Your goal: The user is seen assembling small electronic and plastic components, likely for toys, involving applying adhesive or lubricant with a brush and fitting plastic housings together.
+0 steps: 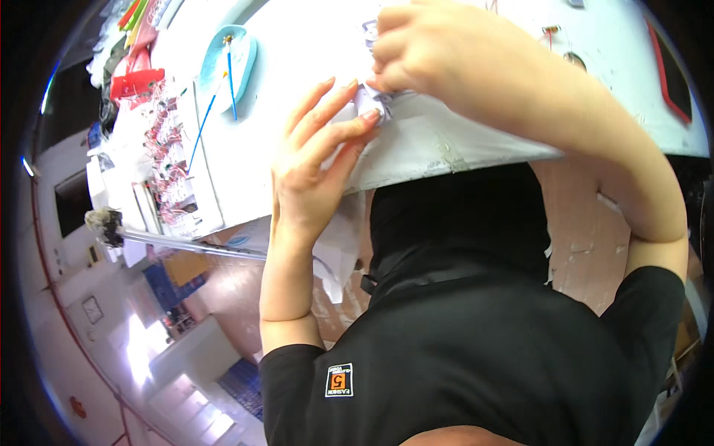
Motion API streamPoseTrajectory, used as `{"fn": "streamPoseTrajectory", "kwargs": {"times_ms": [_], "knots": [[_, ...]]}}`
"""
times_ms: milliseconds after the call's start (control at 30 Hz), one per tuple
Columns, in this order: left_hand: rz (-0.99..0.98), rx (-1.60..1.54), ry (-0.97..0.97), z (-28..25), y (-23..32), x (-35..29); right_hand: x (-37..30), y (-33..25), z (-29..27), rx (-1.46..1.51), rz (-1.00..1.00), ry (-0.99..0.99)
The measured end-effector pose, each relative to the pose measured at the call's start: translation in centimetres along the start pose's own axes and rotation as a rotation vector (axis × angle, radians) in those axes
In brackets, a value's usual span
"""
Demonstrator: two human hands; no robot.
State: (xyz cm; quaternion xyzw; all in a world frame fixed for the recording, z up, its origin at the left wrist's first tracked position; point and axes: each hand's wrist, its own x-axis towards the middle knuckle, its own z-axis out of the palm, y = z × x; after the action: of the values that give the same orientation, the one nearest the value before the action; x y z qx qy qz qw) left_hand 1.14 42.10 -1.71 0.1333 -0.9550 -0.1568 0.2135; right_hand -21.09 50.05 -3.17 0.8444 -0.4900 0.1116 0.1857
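Observation:
A small pale, whitish piece (370,102) with dark marks lies near the table's front edge; its exact kind cannot be made out. My left hand (316,152) holds it between thumb and fingers, the other fingers stretched upward. Just above and to the right, my right hand (420,52) is curled, fingertips pinched close to the piece's right end. Whatever those fingertips hold is hidden by the hand. Partly covered behind the right hand's knuckles is another small patterned piece (370,31).
On the left a light blue tray (251,56) bears two thin blue-handled brushes (230,82). Several red-wired small parts (167,141) crowd the table's left edge beside a red piece (137,83). A wired component (550,31) and a red-edged dark phone-like slab (669,74) lie right.

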Motion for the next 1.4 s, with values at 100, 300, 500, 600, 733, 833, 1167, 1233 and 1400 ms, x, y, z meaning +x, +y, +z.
{"fn": "streamPoseTrajectory", "kwargs": {"times_ms": [100,300,500,600,733,833,1167,1233,1400], "knots": [[0.072,0.113,0.034,0.0,1.0,0.0,-1.3,-1.1,-2.4,0.103,0.147,0.13],[0.009,-0.075,0.052,0.6,0.1,-0.8,-1.5,-1.4,-2.3,0.123,0.18,0.123],[-0.036,-0.17,0.034,-1.4,0.9,0.7,-1.3,2.5,-2.5,0.534,0.157,0.101],[-0.078,-0.224,0.116,-1.8,0.6,1.6,-1.7,7.8,-2.8,0.339,0.492,0.338],[-0.118,-0.31,0.279,-0.7,-0.9,4.3,-2.3,10.2,-1.1,0.13,0.703,0.088],[-0.063,-0.208,0.317,0.0,-1.5,5.7,-1.6,10.5,0.3,0.231,0.801,0.01],[0.032,-0.219,0.108,-0.5,-2.1,7.2,0.7,5.2,-2.0,0.601,0.381,0.288],[0.053,-0.21,0.067,-0.3,-1.9,7.2,0.4,5.4,-1.8,0.629,0.404,0.314],[0.018,-0.283,-0.034,-0.4,-2.1,7.4,-0.4,6.3,-1.2,0.697,0.284,0.409]]}}
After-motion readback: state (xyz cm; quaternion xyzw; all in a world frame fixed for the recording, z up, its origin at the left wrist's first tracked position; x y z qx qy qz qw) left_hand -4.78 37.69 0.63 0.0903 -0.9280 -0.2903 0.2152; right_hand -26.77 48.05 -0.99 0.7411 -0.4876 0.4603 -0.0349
